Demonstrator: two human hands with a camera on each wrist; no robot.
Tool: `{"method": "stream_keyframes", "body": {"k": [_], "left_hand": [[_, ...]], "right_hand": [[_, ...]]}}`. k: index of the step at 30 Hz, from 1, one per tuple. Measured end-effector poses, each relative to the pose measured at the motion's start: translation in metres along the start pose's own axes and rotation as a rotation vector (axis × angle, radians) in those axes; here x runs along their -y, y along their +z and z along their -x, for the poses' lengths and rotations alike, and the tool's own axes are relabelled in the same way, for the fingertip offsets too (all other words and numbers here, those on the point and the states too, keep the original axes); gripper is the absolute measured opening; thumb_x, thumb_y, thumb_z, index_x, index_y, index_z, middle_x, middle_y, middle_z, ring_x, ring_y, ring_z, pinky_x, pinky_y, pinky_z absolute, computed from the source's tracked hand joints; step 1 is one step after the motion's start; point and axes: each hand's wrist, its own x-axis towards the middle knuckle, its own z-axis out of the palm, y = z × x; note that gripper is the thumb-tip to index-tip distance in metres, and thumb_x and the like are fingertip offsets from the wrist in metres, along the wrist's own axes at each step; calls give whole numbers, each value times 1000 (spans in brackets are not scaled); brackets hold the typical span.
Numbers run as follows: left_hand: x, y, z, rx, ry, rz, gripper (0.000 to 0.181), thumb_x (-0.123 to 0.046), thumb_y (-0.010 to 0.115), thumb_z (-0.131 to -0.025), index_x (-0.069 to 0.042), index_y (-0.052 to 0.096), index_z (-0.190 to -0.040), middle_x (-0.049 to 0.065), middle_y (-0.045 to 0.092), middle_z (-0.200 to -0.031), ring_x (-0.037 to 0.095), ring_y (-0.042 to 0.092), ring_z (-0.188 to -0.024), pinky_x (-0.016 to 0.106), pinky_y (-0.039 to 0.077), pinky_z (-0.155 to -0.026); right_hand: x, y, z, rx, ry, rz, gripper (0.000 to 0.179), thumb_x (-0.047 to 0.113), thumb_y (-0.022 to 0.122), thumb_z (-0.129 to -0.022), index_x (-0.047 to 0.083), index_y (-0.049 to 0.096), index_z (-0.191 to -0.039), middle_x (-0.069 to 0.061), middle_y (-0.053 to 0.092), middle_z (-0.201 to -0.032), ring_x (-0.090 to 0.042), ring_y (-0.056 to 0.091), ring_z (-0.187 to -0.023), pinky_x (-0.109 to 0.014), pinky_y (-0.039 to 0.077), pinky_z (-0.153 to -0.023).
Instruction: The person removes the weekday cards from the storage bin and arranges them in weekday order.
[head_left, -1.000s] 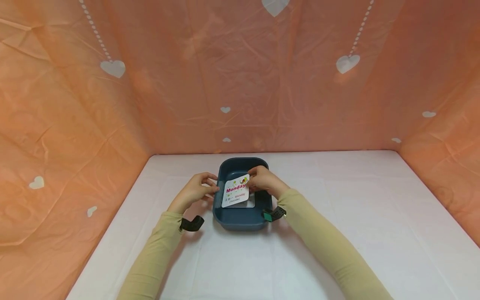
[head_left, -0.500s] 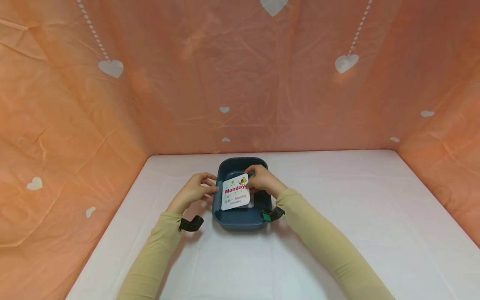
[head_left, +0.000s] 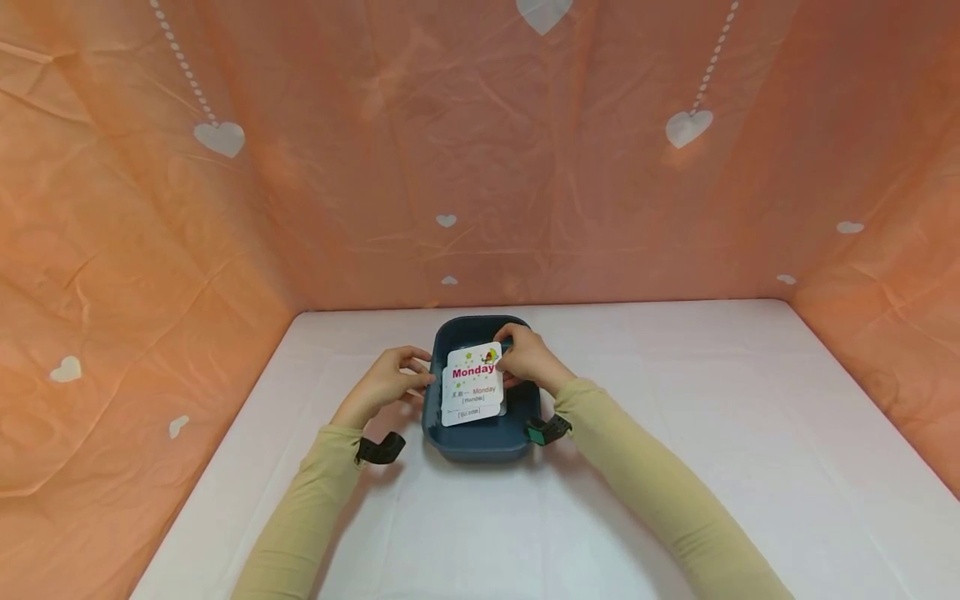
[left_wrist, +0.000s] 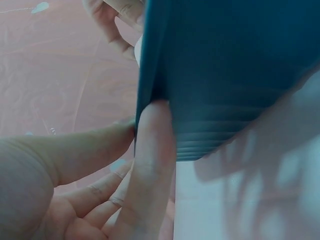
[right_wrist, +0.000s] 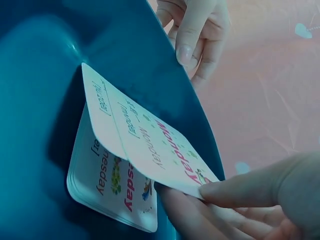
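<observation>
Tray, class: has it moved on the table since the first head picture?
No: the tray shows no shift either way against the back edge of the table.

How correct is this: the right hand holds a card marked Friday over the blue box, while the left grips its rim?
Only the day is wrong: in the right wrist view, the top card in the right hand reads Monday. The left hand holds the blue box by its rim.
</observation>
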Motion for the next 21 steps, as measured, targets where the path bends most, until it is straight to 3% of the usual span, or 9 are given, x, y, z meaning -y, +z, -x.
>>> {"method": "stream_keyframes", "body": {"k": [9,21], "left_hand": [[3,-3,-2,36,-3,35,40,-3,64,-91,6,50,-127,18,60,-97,22,66,-70,43,57,-67],[4,-2,-3,35,-17,77,43,-1,65,-89,7,49,-128,17,60,-95,20,65,-68,41,58,-66]], "right_hand": [[-1,-7,6,-27,-23,-6,36,-13,59,-82,-3,53,-116,-20,65,-87,-25,67,-63,-36,58,-57],[-2,-12,13,-32,-16,-34,24,-12,61,-81,-4,52,-101,-17,61,-85,-26,67,-64,-35,57,-56]]}}
